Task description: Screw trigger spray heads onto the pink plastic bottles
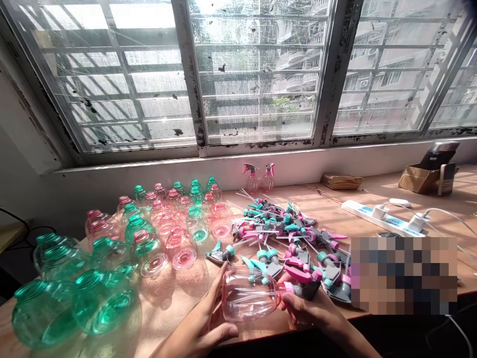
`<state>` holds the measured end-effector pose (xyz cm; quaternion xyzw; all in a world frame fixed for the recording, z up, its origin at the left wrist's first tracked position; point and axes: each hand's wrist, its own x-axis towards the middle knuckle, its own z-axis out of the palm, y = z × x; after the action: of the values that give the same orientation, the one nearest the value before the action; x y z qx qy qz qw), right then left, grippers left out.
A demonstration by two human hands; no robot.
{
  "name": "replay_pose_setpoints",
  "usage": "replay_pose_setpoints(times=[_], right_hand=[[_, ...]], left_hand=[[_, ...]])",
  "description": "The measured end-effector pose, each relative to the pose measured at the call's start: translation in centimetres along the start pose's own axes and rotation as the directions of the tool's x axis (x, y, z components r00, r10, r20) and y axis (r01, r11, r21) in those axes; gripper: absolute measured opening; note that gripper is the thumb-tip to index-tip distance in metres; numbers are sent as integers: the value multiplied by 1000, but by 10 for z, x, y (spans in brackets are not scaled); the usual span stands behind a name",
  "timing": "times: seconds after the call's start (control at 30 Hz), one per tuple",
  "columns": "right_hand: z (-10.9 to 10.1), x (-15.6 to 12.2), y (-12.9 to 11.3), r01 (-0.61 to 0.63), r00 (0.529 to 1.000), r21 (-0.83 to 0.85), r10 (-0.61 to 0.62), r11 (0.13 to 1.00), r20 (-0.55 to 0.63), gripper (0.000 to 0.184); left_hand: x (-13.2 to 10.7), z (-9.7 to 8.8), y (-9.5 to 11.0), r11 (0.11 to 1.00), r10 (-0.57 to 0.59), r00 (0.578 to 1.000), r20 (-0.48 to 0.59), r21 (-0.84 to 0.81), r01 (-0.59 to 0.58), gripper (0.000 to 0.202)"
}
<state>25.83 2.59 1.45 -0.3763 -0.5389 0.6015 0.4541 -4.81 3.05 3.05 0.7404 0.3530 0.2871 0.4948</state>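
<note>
A clear pink spray bottle [246, 298] lies sideways between my hands near the table's front edge. My left hand [206, 315] is wrapped around its base, thumb below and fingers behind. At the neck, my right hand [307, 308] closes on the pink collar of a pink and grey trigger spray head [307, 281]. The head sits on the bottle's mouth; how tightly it is screwed cannot be seen. Just beyond the bottle spreads a heap of loose pink, teal and grey spray heads [276, 223]. One teal and grey spray head [220, 253] rests near my left fingertips.
Green bottles [108, 298] and pink bottles [181, 248], all without heads, stand on the left. Two pink bottles with heads [252, 181] stand by the wall. A power strip [383, 219], a woven tray [341, 181] and a cardboard box [419, 179] are right. One patch is pixelated.
</note>
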Motion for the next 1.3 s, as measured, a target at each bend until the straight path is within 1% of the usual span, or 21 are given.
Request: replay_pose_setpoints(times=[0.1, 0.23, 0.3, 0.4, 0.47, 0.63, 0.77, 0.9, 1.0, 1.07, 1.2, 1.3], right_hand=[[-1, 0, 1, -20, 1000, -31, 21, 999, 4, 48], [1, 1, 0, -9, 1000, 66, 10, 998, -13, 43], [2, 1, 0, 10, 1000, 75, -8, 997, -30, 42], [1, 0, 2, 9, 999, 39, -7, 999, -45, 43], [1, 0, 2, 2, 998, 28, 0, 1000, -55, 45], [0, -1, 0, -26, 997, -64, 21, 998, -72, 46], [0, 0, 1, -8, 999, -13, 7, 1000, -41, 45], [-2, 3, 4, 13, 1000, -70, -11, 997, 17, 48], [-4, 3, 5, 7, 1000, -37, -6, 999, 12, 47], [-5, 3, 6, -5, 1000, -32, 5, 999, 10, 47], [-5, 2, 7, -8, 1000, -84, 10, 996, 19, 49], [-3, 2, 5, -10, 1000, -43, 10, 999, -7, 45]], left_hand=[[1, -1, 1, 1000, 4, 1000, -1, -21, -4, 87], [1, -1, 1, 1000, 4, 1000, 29, 2, -4, 88], [0, -1, 2, 1000, 8, 1000, 17, 27, -9, 88], [0, -1, 3, 998, 6, 1000, -9, 59, -5, 86], [0, -2, 2, 998, -8, 1000, 0, 64, 8, 86], [0, -1, -2, 1000, 2, 1000, 20, -14, -1, 94], [0, 0, 0, 999, -5, 1000, 16, -51, 6, 87], [-1, 0, 2, 998, -8, 1000, -15, 68, 9, 87], [-3, -1, 0, 993, -49, 998, -35, 105, 52, 88], [-3, -1, -2, 993, -57, 998, -30, 101, 60, 91], [-1, -1, 0, 997, -16, 1000, -24, 79, 18, 92], [1, 0, 4, 1000, -11, 1000, 5, 22, 11, 88]])
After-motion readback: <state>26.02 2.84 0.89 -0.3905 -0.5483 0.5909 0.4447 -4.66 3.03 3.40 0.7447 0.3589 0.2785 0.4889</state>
